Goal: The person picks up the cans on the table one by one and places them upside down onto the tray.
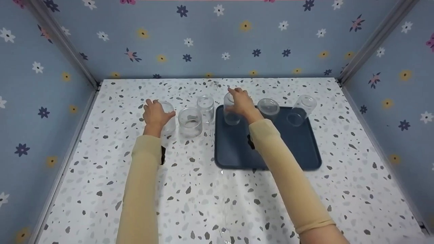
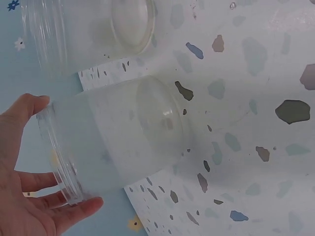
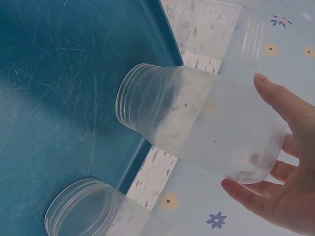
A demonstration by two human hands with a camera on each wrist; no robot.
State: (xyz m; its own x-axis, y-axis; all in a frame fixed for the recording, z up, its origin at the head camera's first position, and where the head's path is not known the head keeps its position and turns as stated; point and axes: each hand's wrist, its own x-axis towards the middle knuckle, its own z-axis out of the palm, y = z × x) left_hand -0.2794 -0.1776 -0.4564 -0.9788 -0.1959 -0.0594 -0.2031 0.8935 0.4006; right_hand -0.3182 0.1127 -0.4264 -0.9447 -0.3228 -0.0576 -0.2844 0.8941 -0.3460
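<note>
We had the left hand [image 1: 154, 115] spread wide around the threaded rim of the leftmost jar [image 2: 118, 137], holding it where it stood mouth up on the speckled table [image 1: 190, 203]. With the right hand [image 1: 241, 103] we gripped the base of an upturned jar [image 3: 197, 118], thumb and fingers well apart, its mouth down on the tray's far left part. Farther right on the blue tray [image 1: 237, 152] we saw a middle jar [image 1: 268, 107] and a rightmost jar [image 1: 301, 110]; left of it stood a wide jar [image 1: 190, 123] and a slimmer jar [image 1: 205, 108].
</note>
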